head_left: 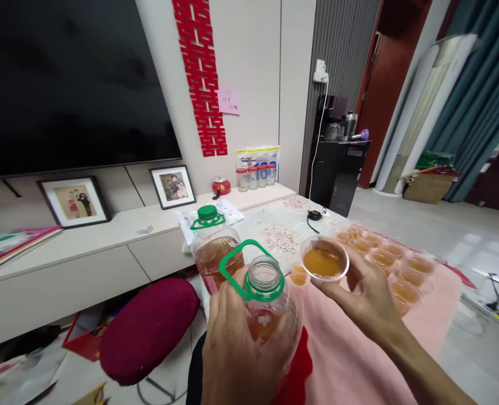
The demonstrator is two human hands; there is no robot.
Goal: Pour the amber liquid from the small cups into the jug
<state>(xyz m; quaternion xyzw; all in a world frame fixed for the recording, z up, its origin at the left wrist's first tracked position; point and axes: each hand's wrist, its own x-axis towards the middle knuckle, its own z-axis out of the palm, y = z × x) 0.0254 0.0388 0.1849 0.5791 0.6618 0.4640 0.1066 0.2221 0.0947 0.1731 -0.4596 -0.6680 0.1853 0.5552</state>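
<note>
My left hand (236,343) is wrapped round a clear plastic jug (289,315) of amber liquid. The jug's mouth is uncapped, and a green carry handle (249,244) rings its neck. Between the thumb and fingers of my right hand (367,292) is a clear plastic cup (324,264) of amber liquid, held upright just right of the jug's mouth. A second jug (217,247) with a green cap stands behind the first. A small cup of orange liquid (299,275) sits between the jug and the held cup.
Several filled plastic cups (405,270) stand on the pink cloth (342,360) at the right. A tape measure (314,215) lies farther back. Lidded jars (255,178) and picture frames (172,187) line the cabinet. A maroon round stool (150,332) is at the left.
</note>
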